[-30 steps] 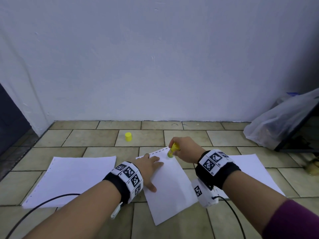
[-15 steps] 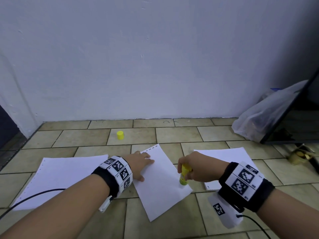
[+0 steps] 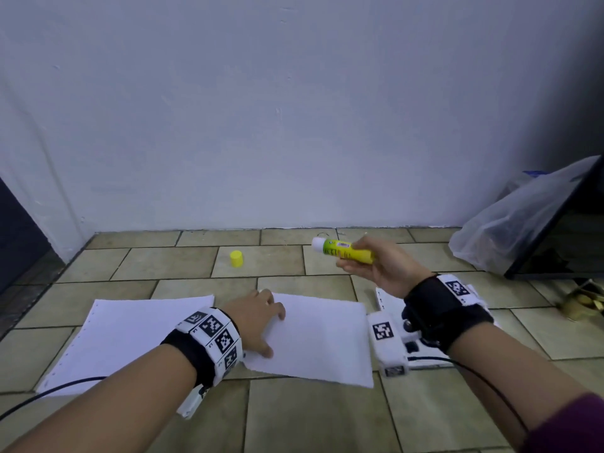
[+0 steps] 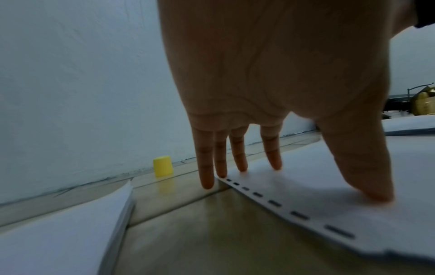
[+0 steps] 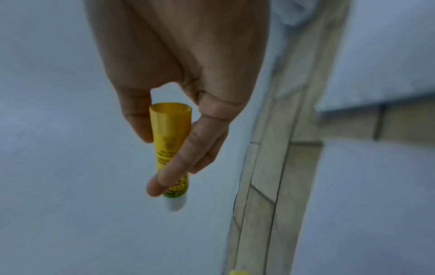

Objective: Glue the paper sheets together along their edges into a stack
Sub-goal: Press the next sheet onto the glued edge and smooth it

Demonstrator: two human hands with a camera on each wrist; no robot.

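A single white sheet (image 3: 320, 338) with punched holes along its left edge (image 4: 329, 195) lies on the tiled floor. My left hand (image 3: 266, 325) presses it flat near that edge, fingers (image 4: 237, 158) straight and spread. My right hand (image 3: 354, 256) is raised above the floor and holds an uncapped yellow-green glue stick (image 3: 343, 251) sideways, white tip pointing left. In the right wrist view the thumb and fingers (image 5: 186, 158) pinch the glue stick (image 5: 170, 145). A paper stack (image 3: 130, 335) lies to the left, and another stack (image 3: 389, 299) to the right, partly hidden by my right wrist.
The yellow glue cap (image 3: 236, 259) stands upright on the tiles beyond the sheets, near the white wall (image 3: 294, 125). A clear plastic bag (image 3: 510, 223) and a dark panel (image 3: 555, 243) sit at the far right. Cables trail from both wrists.
My right hand has lifted the glue stick off the sheet's right edge and turned it sideways in the air. The sheet under my left hand has rotated to lie squarer.
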